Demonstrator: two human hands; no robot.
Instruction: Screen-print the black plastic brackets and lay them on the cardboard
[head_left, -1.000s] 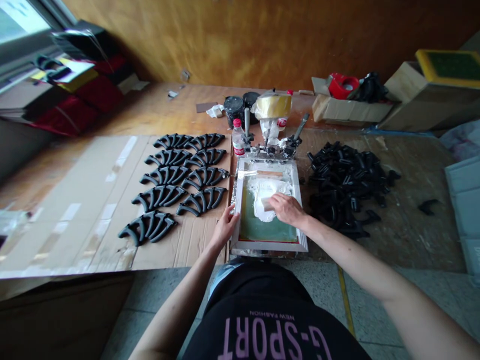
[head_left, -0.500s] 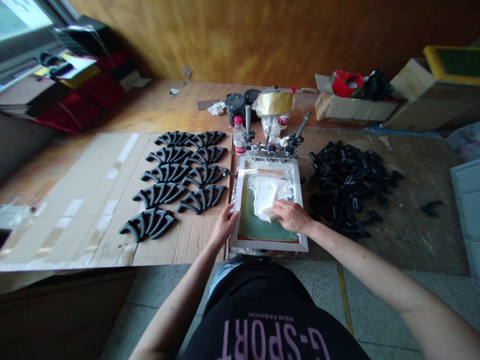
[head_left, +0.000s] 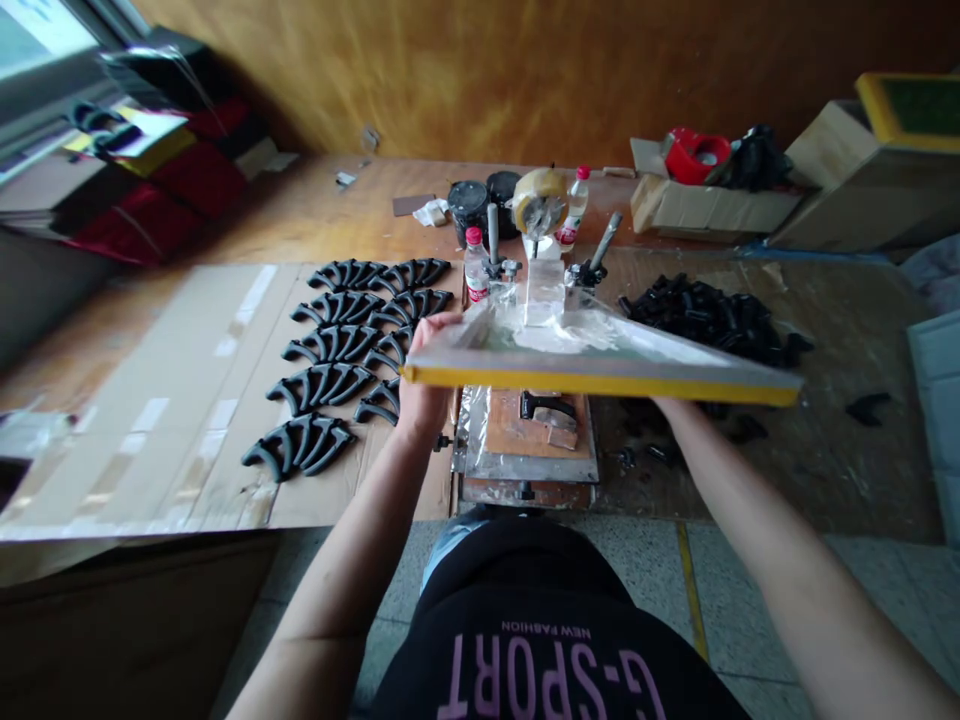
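Left hand [head_left: 422,405] is gripping raised screen frame [head_left: 600,384] at left; right hand is hiding behind it, grip unclear. Frame is hanging tilted over black part [head_left: 551,404] on brown base board [head_left: 502,432]. Even support should be keeping white paste [head_left: 574,336] put. Cardboard [head_left: 180,340] is covering wooden table [head_left: 322,215], left; window [head_left: 45,28] showing far left.

brown wall [head_left: 480,80] behind wooden worktable [head_left: 315,205]; bright window [head_left: 45,30] upper left; grey floor [head_left: 637,560], 1 yellow line [head_left: 691,595].

Scrn frame [head_left: 600,381] tilted up w/ wht paste [head_left: 559,338]; blk curved pc [head_left: 538,404] below.
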